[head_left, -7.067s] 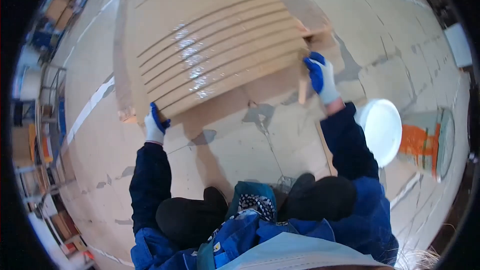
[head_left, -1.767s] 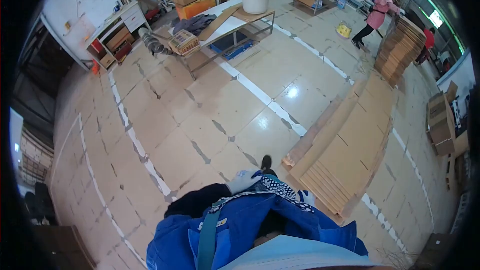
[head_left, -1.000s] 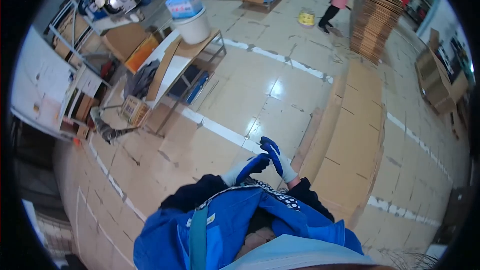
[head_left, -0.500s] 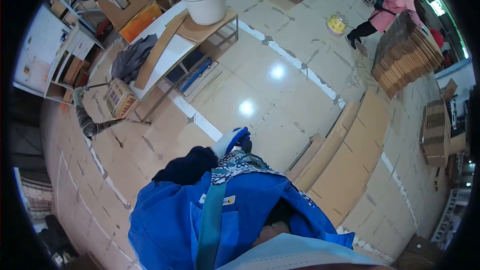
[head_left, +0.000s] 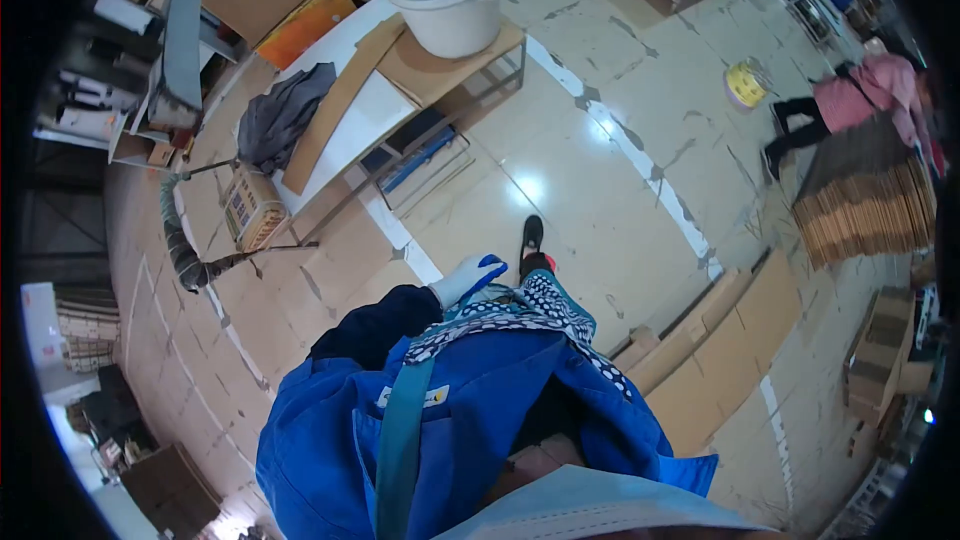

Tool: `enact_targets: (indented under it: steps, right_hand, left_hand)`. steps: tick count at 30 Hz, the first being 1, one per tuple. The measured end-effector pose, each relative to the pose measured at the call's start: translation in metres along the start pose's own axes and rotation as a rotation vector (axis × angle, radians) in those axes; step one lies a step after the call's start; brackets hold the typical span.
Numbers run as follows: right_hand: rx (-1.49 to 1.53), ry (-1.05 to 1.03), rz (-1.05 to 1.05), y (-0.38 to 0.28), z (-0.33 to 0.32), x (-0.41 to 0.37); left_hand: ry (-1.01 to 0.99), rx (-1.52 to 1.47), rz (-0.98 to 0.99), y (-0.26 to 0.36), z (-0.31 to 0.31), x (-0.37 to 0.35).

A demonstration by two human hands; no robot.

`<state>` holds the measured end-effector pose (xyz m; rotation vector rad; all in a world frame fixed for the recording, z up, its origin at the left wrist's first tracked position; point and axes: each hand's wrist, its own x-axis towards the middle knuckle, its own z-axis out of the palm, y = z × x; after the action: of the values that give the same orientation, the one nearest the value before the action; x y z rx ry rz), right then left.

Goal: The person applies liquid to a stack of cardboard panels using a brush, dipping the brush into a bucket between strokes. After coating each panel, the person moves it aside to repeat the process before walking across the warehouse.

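My left hand [head_left: 463, 280], in a white glove with blue fingertips, hangs in front of my body. Its fingers are slightly curled and apart, and nothing shows between them. Just beside it is the spotted apron [head_left: 556, 308] I wear, under a blue jacket [head_left: 480, 400]. One black shoe [head_left: 532, 232] reaches forward on the floor beyond the hand. My right hand is out of sight.
Ahead to the left, a table [head_left: 365, 115] bears a white bucket [head_left: 450, 20], a grey cloth [head_left: 283, 118] and cardboard. Flat cardboard [head_left: 735, 345] lies at right. Farther right, a person in pink [head_left: 870, 90] leans over a cardboard stack [head_left: 865, 205]; a yellow tub [head_left: 745, 85] stands nearby.
The view has shifted, so the table and the person sit farther right in it. My shoe now shows ahead of the apron. My left hand stays low in front of me.
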<state>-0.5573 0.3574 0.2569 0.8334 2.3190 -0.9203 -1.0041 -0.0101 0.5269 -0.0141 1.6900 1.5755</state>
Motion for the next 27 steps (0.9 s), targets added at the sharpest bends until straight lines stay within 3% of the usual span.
enact_targets:
  steps: [2,4,5,6,7,9,11,14,17,19,20,21,22,23,25,26,27]
  right_hand:
    - [-0.439,0.179,-0.47,0.002,0.005,0.086]
    - [0.55,-0.217,0.02,-0.102,-0.104,0.135]
    - [1.153,-0.388,0.199,-0.14,-0.152,0.155]
    - [1.489,-0.535,0.288,-0.175,-0.192,0.163]
    - [1.303,-0.346,0.304,-0.208,-0.222,0.182]
    - [1.012,-0.102,0.289,-0.277,-0.278,0.202]
    - [0.895,-0.036,0.22,-0.345,-0.327,0.207]
    - [0.855,-0.038,0.167,-0.399,-0.348,0.22]
    - [0.912,-0.075,0.263,-0.411,-0.338,0.209]
    - [1.068,-0.21,0.351,-0.361,-0.308,0.2]
    - [0.96,-0.149,0.392,-0.353,-0.291,0.184]
    - [0.357,-0.084,0.178,-0.397,-0.296,0.152]
    - [1.01,-0.098,0.572,-0.31,-0.253,0.143]
    - [0.543,0.004,0.375,-0.313,-0.247,0.117]
    - [0.549,-0.01,0.541,-0.347,-0.242,0.09]
    - [0.628,-0.025,0.632,-0.368,-0.242,0.085]
    - [0.69,-0.032,0.704,-0.392,-0.245,0.083]
  left_hand:
    - [0.102,0.197,-0.133,0.011,-0.028,0.022]
    - [0.177,0.147,-0.215,0.03,-0.061,0.042]
    - [0.267,0.202,-0.166,0.035,-0.076,0.054]
    - [0.356,0.258,-0.117,0.03,-0.095,0.066]
    - [0.364,0.248,-0.13,0.03,-0.113,0.077]
    - [0.622,0.322,-0.098,0.025,-0.147,0.092]
    - [0.714,0.39,-0.159,0.019,-0.177,0.104]
    - [0.816,0.561,-0.255,0.023,-0.22,0.125]
    - [0.835,0.687,-0.36,0.011,-0.279,0.155]
    - [0.806,0.713,-0.486,0.026,-0.322,0.18]
    - [0.792,0.712,-0.48,0.028,-0.345,0.195]
    - [0.809,0.758,-0.493,0.027,-0.373,0.211]
    - [0.824,0.802,-0.508,0.025,-0.401,0.227]
    - [0.811,0.797,-0.502,0.017,-0.432,0.244]
    - [0.685,1.134,-0.544,0.003,-0.491,0.28]
    - [0.832,1.03,-0.586,0.038,-0.499,0.288]
    - [0.821,1.121,-0.607,0.058,-0.517,0.298]
